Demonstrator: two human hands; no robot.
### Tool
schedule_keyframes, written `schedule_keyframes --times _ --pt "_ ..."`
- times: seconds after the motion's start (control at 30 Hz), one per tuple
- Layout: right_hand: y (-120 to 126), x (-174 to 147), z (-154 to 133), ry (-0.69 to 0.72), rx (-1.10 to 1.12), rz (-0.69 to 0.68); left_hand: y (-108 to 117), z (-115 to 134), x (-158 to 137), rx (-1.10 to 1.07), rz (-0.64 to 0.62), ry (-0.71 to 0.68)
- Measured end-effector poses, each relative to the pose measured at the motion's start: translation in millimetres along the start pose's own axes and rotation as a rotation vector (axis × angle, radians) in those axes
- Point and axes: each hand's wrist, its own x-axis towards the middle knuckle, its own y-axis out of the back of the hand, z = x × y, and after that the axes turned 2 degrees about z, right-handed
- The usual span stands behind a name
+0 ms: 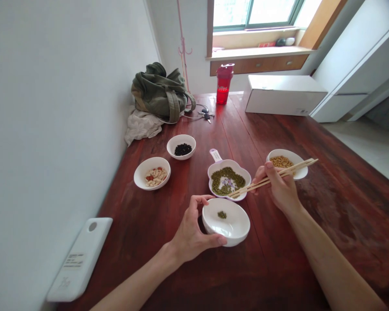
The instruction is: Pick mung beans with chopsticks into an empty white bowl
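Observation:
My left hand (194, 231) grips the rim and side of a white bowl (238, 222), which is tilted a little and holds a small cluster of green mung beans (222, 214). In my right hand (280, 188) is a pair of wooden chopsticks (266, 180). Their tips reach the near edge of a flower-shaped white dish (246, 172) with a purple rim and a short handle. Mung beans (218, 179) lie in a ring over the dish's patterned bottom. Behind my right hand stands a white bowl (301, 172) of yellow beans (280, 162), partly covered by hand and chopsticks.
To the left stand a bowl of peanuts (156, 177) and a bowl of black beans (183, 149). Farther back are a green bag (158, 93), keys (206, 115), a red shaker bottle (224, 84) and a white box (282, 95). A white device (81, 259) sits by the left wall.

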Motion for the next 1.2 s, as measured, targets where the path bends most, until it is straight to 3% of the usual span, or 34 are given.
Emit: schedule_keyframes --times 0.2,0.5,0.73,1.03,1.2 --pt "-9 1 -2 0.044 -0.206 0.010 1 -2 -1 0.019 -0.002 0.006" --pt "0 -2 2 0.005 -0.057 0.002 2 -5 -2 0.052 -0.005 -0.006" --pt "-9 1 -1 0.051 -0.236 0.016 0 -1 -1 0.003 -0.004 -0.003" --pt "0 -2 5 0.014 -0.040 -0.014 0 3 -1 -0.008 -0.005 0.009" --pt "-3 0 3 0.042 -0.205 0.040 1 3 -1 0.012 0.003 0.012"
